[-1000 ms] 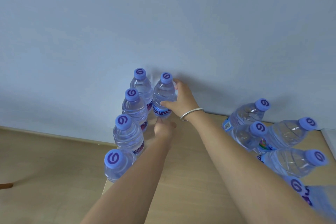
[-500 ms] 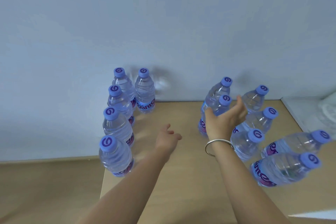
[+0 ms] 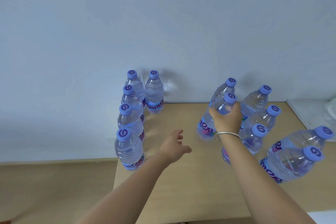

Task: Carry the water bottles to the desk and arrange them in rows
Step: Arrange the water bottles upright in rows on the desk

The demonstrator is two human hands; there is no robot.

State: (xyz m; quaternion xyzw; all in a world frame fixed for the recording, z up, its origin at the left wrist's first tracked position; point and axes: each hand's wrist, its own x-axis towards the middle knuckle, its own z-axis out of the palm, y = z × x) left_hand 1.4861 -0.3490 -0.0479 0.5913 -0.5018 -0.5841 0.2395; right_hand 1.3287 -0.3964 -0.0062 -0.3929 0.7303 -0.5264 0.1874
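Note:
Clear water bottles with purple caps stand on a light wooden desk [image 3: 190, 178]. Along the desk's left edge several bottles form a column [image 3: 130, 125], and one more bottle [image 3: 154, 94] stands beside the farthest one, against the wall. My right hand [image 3: 227, 120], with a silver bangle on the wrist, grips the shoulder of one bottle [image 3: 216, 112] in the loose group on the right. My left hand [image 3: 174, 146] hovers open over the middle of the desk, holding nothing.
Several more bottles stand in the right-hand group [image 3: 258, 114], the nearest [image 3: 291, 163] at the right edge of view. A white surface [image 3: 312, 111] adjoins the desk at the far right. A pale wall [image 3: 163, 23] backs the desk. Wooden floor [image 3: 54, 187] lies left.
My right hand let go of the bottle set by the wall, swung right and closed its fingers round a bottle in the right group. My left hand drew back and opened.

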